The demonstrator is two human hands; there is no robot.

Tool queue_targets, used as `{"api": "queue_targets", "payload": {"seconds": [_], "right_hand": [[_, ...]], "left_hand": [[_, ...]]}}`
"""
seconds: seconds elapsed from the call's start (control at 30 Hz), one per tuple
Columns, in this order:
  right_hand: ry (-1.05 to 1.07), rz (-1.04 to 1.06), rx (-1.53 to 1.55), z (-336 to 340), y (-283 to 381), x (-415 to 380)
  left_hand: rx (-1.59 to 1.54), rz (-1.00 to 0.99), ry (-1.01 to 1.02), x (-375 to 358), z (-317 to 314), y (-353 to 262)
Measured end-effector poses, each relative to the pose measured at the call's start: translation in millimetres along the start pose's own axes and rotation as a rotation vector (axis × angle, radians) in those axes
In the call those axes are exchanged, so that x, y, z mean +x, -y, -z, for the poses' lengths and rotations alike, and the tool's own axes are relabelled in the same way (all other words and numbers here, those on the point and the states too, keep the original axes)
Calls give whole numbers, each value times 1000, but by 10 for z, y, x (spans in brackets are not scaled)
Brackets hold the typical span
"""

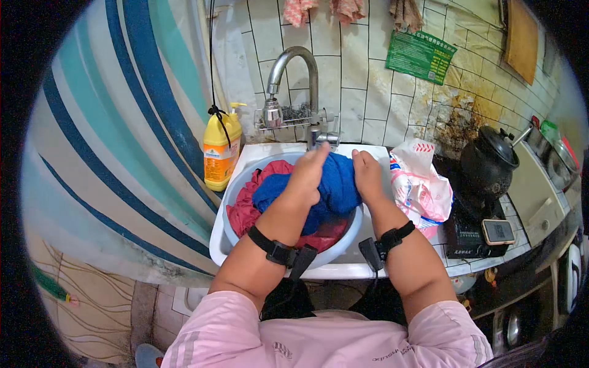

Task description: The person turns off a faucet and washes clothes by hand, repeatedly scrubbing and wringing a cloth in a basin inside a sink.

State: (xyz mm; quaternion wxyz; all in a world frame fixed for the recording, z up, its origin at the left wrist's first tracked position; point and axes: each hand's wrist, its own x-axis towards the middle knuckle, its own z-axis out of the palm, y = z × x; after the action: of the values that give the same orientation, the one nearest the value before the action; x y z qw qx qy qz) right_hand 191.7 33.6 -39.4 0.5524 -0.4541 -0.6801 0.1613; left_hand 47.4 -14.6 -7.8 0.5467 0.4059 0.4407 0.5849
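Observation:
A light blue basin [228, 228] sits in the white sink [216, 244]. Inside it lie a red cloth [248, 195] and dark water at the near side. My left hand [307, 176] presses around the left part of a blue cloth [340, 186], raised over the basin. At the cloth's right edge, my right hand [367, 174] grips it with curled fingers. Part of the blue cloth hangs left under my left forearm. The metal faucet [316, 80] stands just behind my hands.
A yellow pump bottle [221, 150] stands left of the sink. To the right are a white and red plastic bag [420, 184], a black pot [488, 162] on a stove, and a phone [498, 232]. A striped curtain [123, 141] hangs at the left.

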Motion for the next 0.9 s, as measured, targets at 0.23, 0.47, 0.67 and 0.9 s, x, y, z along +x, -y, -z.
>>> {"api": "queue_targets", "payload": {"seconds": [0.23, 0.47, 0.67, 0.9], "right_hand": [[26, 40, 141, 70, 150, -32], [327, 196, -305, 58, 307, -259], [284, 169, -274, 9, 28, -137], [-1, 0, 78, 196, 137, 11]], "left_hand": [[-315, -163, -295, 210, 273, -45], [-326, -250, -179, 214, 257, -25], [-81, -101, -274, 191, 298, -18], [971, -214, -161, 260, 358, 281]]}}
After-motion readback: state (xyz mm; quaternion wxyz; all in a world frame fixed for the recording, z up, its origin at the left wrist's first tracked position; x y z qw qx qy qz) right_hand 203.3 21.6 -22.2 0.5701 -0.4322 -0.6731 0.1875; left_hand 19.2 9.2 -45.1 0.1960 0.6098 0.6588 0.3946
